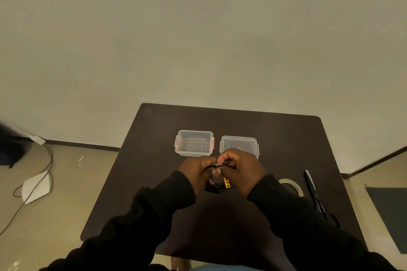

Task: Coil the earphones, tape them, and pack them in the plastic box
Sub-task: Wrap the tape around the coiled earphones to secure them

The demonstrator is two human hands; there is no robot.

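Black coiled earphones (214, 179) hang between both hands above the middle of the dark table (143, 171). My left hand (197, 169) and my right hand (241, 171) pinch the top of the coil together, where a shiny bit, perhaps tape, shows. The open clear plastic box (194, 143) stands just beyond the hands, with its lid (239, 144) lying to its right. A roll of clear tape (291, 186) lies right of my right wrist. A small yellow piece (227, 182) shows below the hands; what it is I cannot tell.
Scissors (312, 191) lie near the table's right edge, beside the tape roll. On the floor to the left lie a white flat object (36, 187) and a thin cable (49, 160). A wall stands right behind the table.
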